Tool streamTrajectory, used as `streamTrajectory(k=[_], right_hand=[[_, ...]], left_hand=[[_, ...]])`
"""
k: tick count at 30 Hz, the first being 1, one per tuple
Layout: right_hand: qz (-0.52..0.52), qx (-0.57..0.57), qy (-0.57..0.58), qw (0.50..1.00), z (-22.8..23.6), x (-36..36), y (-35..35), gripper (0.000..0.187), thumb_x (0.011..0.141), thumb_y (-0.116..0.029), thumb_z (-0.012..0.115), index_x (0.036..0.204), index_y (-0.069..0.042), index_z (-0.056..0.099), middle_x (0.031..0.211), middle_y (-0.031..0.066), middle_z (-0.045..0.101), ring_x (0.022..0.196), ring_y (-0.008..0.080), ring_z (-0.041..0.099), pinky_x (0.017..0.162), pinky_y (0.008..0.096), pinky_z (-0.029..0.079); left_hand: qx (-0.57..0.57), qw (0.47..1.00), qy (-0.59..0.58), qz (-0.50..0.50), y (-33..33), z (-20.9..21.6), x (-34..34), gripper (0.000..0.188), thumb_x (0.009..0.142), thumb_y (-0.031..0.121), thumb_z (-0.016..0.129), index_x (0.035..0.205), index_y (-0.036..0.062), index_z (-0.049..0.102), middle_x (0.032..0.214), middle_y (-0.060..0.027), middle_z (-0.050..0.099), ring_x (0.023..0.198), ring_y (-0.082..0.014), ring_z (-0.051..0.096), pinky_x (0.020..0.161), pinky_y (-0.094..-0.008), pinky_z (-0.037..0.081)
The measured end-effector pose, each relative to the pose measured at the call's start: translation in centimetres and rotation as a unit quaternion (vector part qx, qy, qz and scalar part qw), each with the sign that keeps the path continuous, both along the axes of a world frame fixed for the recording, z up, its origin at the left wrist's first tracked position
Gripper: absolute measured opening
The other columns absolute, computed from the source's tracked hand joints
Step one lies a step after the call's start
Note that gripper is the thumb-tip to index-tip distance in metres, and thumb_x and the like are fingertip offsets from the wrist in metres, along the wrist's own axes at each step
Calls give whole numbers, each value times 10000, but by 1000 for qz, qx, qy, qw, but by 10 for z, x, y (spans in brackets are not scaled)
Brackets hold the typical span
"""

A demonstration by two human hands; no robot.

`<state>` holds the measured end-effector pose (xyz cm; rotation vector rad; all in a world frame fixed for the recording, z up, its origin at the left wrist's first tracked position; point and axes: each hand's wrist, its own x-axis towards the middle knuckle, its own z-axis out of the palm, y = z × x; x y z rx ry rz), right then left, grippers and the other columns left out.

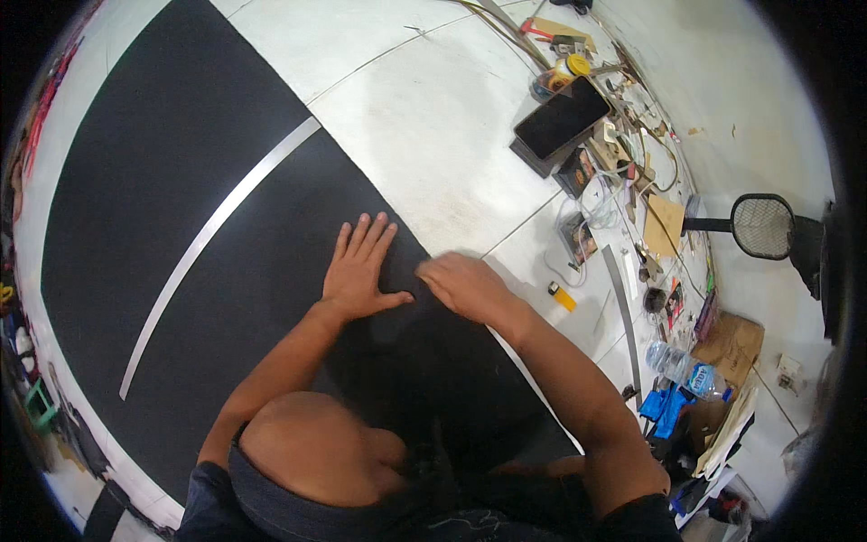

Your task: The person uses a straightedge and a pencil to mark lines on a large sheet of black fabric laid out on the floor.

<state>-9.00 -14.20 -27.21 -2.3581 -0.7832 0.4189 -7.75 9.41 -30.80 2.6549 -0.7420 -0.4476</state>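
Sheeting (271, 244), black and broad, lies on the white tiled floor (424, 117). The left hand (358, 271) rests palm-down on it, grip spread. Just beside, the right hand (465, 285) bends its blurred fingers at the sheeting's edge; whether its grip pinches anything I cannot tell. A silver strip (217, 219) lies across the sheeting, left of both hands.

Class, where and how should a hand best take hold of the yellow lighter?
Pinch the lighter across the middle of its long sides, probably from above: it is slim and lies flat on the white tiles, leaving its sides exposed.
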Motion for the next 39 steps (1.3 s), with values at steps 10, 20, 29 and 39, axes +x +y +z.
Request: streamTrajectory(k=[10,20,29,39], right_hand=[[42,-39,33,998,13,-16,-18,174,888,-117,606,1043,-38,615,945,138,652,935,330,627,808,441,516],[-14,39,-42,998,-7,24,17,172,894,-119,620,1056,-62,610,982,123,650,944,339,622,814,434,510],[22,-20,0,1000,7,-5,0,182,917,-144,607,1075,-53,608,1033,135,646,1010,324,621,861,429,514],[11,-21,2,1000,6,-32,-23,177,876,-118,613,1042,-58,600,1011,112,630,959,315,624,833,418,521]], left_hand=[[-9,1000,-3,1,-1,0,-1,1174,684,720,718,1549,69,265,1625,-151,207,1517,-334,134,1226,-519,83],[-6,1000,-16,-2,1,2,0,1177,678,723,721,1547,68,272,1612,-159,233,1509,-343,155,1226,-517,92],[-4,1000,-15,-7,0,0,0,1177,673,724,725,1541,62,284,1615,-156,224,1511,-338,143,1227,-518,88],[17,1000,-1,1,0,0,0,1180,679,714,728,1548,64,265,1623,-152,204,1514,-335,136,1229,-514,77]])
